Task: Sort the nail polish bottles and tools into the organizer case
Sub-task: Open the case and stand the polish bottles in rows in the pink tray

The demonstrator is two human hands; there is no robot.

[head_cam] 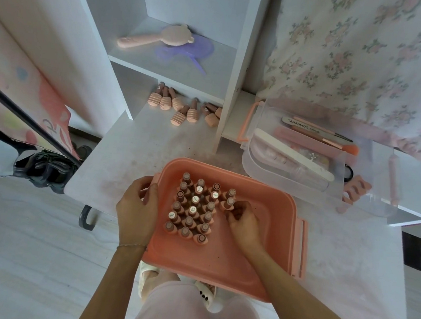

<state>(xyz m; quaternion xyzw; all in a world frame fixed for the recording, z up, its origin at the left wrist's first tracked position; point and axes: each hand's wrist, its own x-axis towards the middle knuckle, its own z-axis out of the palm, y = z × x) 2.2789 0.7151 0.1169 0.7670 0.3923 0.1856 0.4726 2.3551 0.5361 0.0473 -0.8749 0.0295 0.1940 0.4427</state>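
The standing bottles [193, 206] are packed close together in the pink tray [261, 231] on the worktop [132, 157]. A bump from the right hand [243, 220] could knock them over like skittles. That hand is curled beside the end row, and I cannot tell if it holds a bottle. The left hand [138, 204] grips the tray's edge. The bottles are small and pinkish with brown caps. More bottles [181, 106] lie by the shelf. The tools sit in the clear case [300, 152].

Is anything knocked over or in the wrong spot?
Yes. A bunch of nail polish bottles lie tipped on their sides on the table by the shelf, not in the pink case where the others stand upright. A pink toe separator also sits outside the clear tray.
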